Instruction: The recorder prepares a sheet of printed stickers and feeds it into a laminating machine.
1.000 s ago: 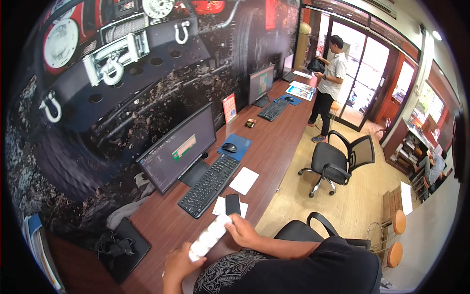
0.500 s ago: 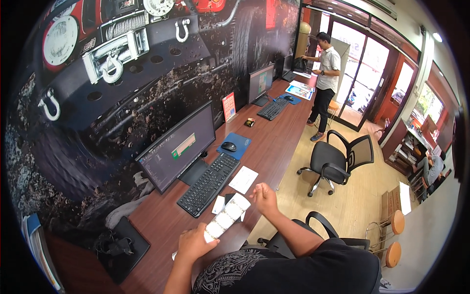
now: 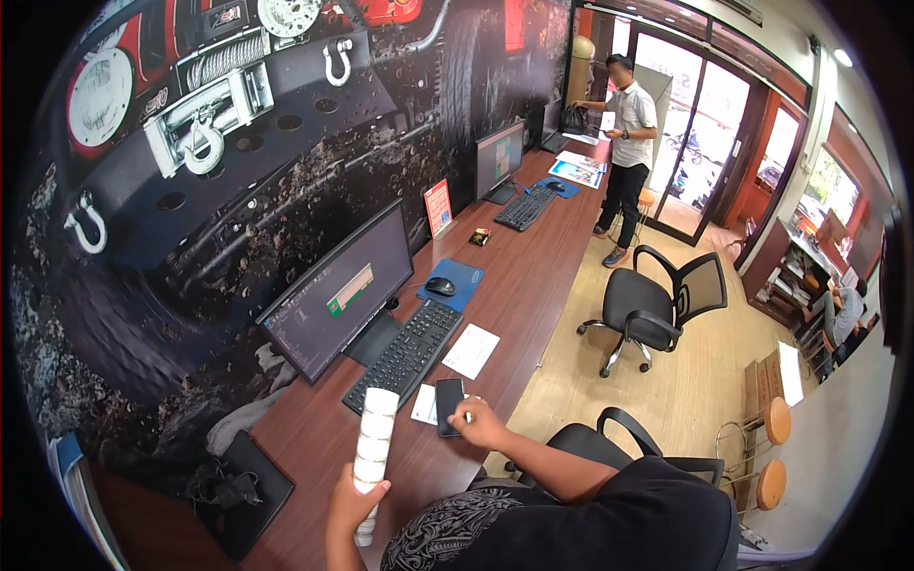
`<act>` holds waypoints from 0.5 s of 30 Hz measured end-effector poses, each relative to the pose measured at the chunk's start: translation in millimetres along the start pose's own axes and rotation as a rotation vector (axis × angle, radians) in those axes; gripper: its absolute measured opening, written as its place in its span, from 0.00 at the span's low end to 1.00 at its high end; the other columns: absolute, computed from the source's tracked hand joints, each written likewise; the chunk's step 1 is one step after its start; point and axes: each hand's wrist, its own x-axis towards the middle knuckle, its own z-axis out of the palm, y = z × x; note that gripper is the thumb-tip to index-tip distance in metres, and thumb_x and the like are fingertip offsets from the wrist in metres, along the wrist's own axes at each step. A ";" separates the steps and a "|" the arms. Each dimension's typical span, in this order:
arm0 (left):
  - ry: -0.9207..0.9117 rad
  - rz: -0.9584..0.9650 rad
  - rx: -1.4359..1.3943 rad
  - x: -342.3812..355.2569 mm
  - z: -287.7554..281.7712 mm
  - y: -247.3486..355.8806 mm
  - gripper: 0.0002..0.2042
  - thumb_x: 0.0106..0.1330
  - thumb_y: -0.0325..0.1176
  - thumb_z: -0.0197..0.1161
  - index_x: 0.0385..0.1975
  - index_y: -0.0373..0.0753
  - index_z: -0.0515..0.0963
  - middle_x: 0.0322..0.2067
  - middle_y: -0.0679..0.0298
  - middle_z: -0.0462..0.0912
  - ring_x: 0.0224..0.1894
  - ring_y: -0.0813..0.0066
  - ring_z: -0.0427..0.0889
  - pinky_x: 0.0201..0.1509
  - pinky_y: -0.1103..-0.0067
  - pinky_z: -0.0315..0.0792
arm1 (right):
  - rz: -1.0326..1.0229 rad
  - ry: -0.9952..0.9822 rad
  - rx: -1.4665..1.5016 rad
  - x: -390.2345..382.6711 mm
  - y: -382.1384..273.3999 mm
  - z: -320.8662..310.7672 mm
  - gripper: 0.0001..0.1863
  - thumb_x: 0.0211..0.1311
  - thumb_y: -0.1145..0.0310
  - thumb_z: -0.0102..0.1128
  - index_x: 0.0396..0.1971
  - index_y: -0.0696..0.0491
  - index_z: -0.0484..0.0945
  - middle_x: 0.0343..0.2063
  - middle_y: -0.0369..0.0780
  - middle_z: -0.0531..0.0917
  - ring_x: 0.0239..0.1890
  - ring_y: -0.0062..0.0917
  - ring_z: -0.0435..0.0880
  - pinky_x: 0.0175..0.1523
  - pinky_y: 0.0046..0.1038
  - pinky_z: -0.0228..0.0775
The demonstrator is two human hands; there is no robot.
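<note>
My left hand [image 3: 354,504] is wrapped round the lower part of a long white column of stacked rolls [image 3: 376,440], held over the desk in front of the keyboard. My right hand [image 3: 479,423] is closed, its fingertips at the right edge of a black phone [image 3: 449,400]. A small pale spot shows at those fingers, too small to name. The phone lies on the desk, partly over a white paper slip [image 3: 425,404]. Another white sheet [image 3: 471,350] lies beyond it, beside the black keyboard [image 3: 409,350].
A monitor [image 3: 338,290] stands behind the keyboard, with a black mouse [image 3: 440,285] on a blue pad. A black flat case with cables [image 3: 238,490] lies at left. A person [image 3: 628,143] stands at the desk's far end. Office chairs [image 3: 643,305] stand at right.
My left hand has swung the white column leftward and more upright, uncovering the phone. My right hand has come down and left to the phone. The standing person's hands have shifted.
</note>
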 end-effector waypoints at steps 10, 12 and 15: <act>-0.020 0.043 -0.263 -21.1 -25.3 14.1 0.24 0.54 0.37 0.75 0.48 0.34 0.77 0.37 0.58 0.86 0.40 0.69 0.85 0.45 0.71 0.77 | -0.243 -1.081 0.063 -37.7 -1.0 190.9 0.12 0.50 0.64 0.64 0.21 0.54 0.72 0.23 0.46 0.80 0.28 0.42 0.78 0.37 0.42 0.70; -0.060 0.074 -0.328 -24.9 -35.0 24.0 0.22 0.55 0.34 0.74 0.49 0.33 0.77 0.38 0.61 0.86 0.40 0.73 0.83 0.45 0.73 0.77 | -0.261 -1.150 0.077 -53.7 -13.1 239.4 0.11 0.49 0.65 0.65 0.25 0.55 0.73 0.26 0.47 0.81 0.31 0.42 0.78 0.38 0.42 0.69; -0.065 0.067 -0.351 -29.6 -43.1 31.9 0.21 0.56 0.31 0.72 0.49 0.33 0.76 0.37 0.61 0.85 0.39 0.73 0.83 0.45 0.73 0.77 | -0.328 -1.147 0.147 -66.1 -28.4 264.1 0.13 0.52 0.63 0.66 0.29 0.55 0.74 0.29 0.46 0.81 0.35 0.39 0.79 0.41 0.40 0.69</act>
